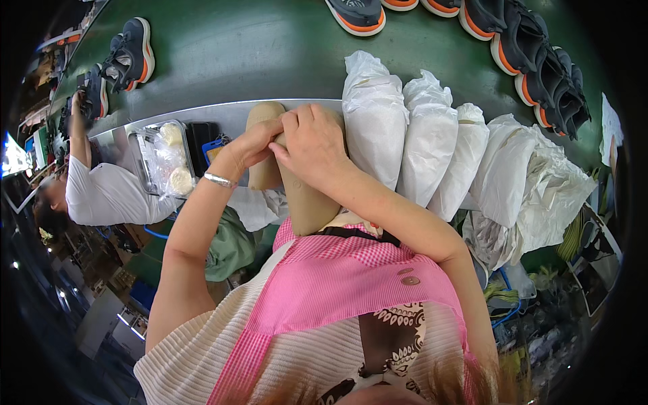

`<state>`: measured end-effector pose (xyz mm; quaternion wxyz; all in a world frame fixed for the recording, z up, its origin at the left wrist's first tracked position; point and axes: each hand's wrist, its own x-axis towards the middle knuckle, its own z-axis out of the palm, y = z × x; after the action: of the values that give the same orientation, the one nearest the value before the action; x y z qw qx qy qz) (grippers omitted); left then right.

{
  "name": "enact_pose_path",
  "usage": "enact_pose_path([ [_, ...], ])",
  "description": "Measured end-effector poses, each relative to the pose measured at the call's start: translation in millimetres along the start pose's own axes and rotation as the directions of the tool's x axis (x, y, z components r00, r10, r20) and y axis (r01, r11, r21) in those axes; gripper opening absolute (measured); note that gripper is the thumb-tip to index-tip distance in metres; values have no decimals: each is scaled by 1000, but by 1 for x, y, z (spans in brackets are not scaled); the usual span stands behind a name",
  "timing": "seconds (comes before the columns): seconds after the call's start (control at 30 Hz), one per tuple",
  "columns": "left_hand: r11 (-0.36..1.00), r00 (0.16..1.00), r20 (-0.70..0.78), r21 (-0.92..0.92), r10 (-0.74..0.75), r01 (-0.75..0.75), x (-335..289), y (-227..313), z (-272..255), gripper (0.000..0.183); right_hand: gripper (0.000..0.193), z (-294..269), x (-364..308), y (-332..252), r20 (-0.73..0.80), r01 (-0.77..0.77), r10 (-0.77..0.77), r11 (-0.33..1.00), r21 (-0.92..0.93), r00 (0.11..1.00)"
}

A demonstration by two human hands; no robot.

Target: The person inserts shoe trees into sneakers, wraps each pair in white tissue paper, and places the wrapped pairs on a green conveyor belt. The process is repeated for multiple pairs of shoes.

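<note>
Two tan moulded shoe inserts stand side by side against my apron at the metal table edge. My left hand is closed, its fingers pinching near the top between the left insert and the right insert. Over the upper end of the right insert my right hand is wrapped, fingertips curled and touching my left fingers. What lies under the fingers is hidden. Beside my right hand, a white paper-wrapped bundle begins a row of several similar bundles.
Dark grey shoes with orange-trimmed soles line the far right of the green table; another pair stands far left. A clear plastic box holds wrapped round white items. Crumpled white paper lies to the right. A person in white works at left.
</note>
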<state>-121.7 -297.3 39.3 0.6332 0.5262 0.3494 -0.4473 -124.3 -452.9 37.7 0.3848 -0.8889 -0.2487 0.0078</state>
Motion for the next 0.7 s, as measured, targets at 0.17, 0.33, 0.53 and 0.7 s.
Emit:
enact_pose_path([
  [0.17, 992, 997, 80, 124, -17, 7, 6, 10, -8, 42, 39, 4, 3, -3, 20, -19, 20, 1000, -23, 1000],
  [0.33, 991, 990, 137, 130, -34, 16, 16, 4, -17, 46, 37, 2, 6, -6, 109, -45, 48, 999, -30, 993],
  [0.53, 984, 961, 266, 175, -70, 23, 16, 26, -4, 63, 37, -12, -5, -35, 96, -71, 50, 970, 233, 994],
  [0.7, 889, 941, 126, 309, 314, -338, -3, 22, 8, 65, 31, -35, 6, -12, 231, -275, 162, 722, 636, 959],
])
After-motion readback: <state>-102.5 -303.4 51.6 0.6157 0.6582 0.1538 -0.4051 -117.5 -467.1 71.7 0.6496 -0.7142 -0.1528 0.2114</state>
